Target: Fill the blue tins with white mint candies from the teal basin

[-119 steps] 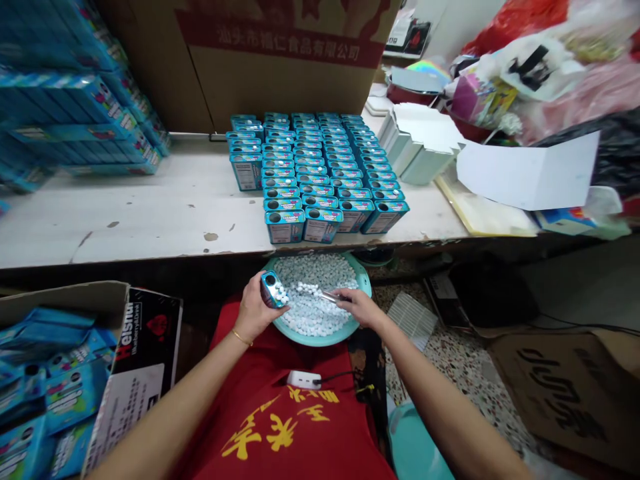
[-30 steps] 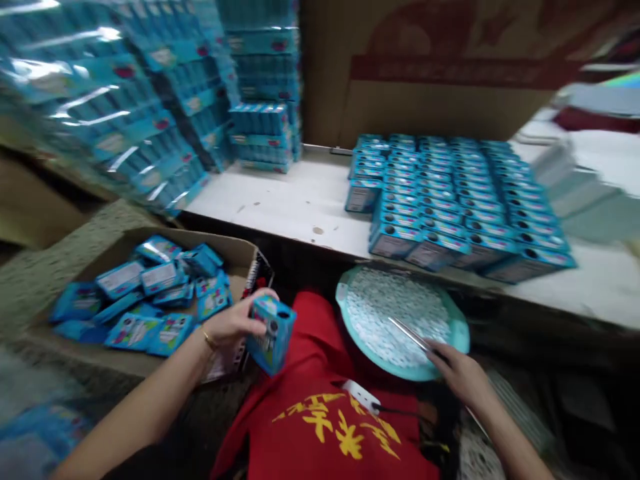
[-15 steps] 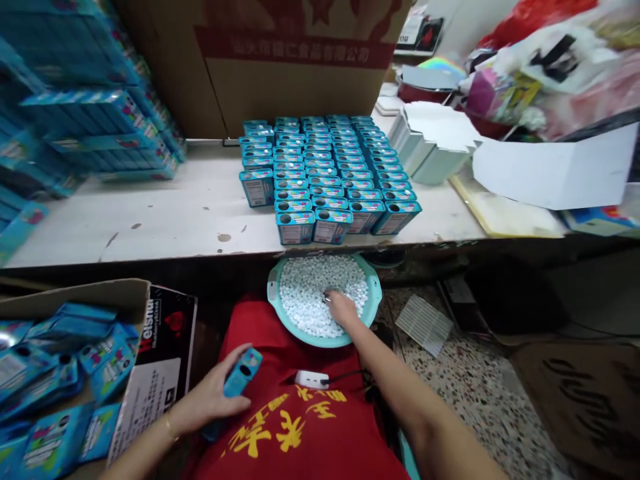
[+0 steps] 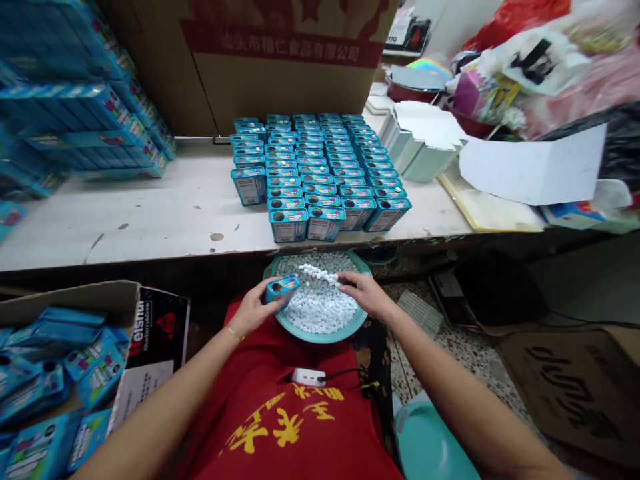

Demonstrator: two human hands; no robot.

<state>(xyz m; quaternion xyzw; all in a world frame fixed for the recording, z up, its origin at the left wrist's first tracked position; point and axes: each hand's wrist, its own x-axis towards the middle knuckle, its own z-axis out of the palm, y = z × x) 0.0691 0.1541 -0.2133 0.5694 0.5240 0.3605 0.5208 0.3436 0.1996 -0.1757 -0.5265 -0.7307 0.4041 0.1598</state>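
Note:
My left hand [image 4: 257, 307] is closed around a small blue candy box [image 4: 283, 288], holding it tilted over the left rim of a turquoise basin [image 4: 323, 337]. Small white candies [image 4: 320, 310] fill the basin. Above them, my right hand [image 4: 366, 291] grips a small scoop heaped with the same candies [image 4: 319, 274]. The heap hides most of the scoop, and its left end lies close to the box's top. Rows of similar blue boxes [image 4: 325, 223] stand upright on the white table [image 4: 190, 220], with dark round openings in their tops.
At left, an open carton [image 4: 107, 293] holds more blue boxes [image 4: 47, 440]. Packed blue trays [image 4: 100, 140] are stacked on the table. A large brown carton [image 4: 280, 80] stands behind. White card sheets [image 4: 425, 127] lie at right. A white power strip [image 4: 309, 377] rests on my lap.
My left hand has lifted the box from beside my lap up to the basin. My right hand has risen out of the candies with a heaped scoop. The view has shifted slightly.

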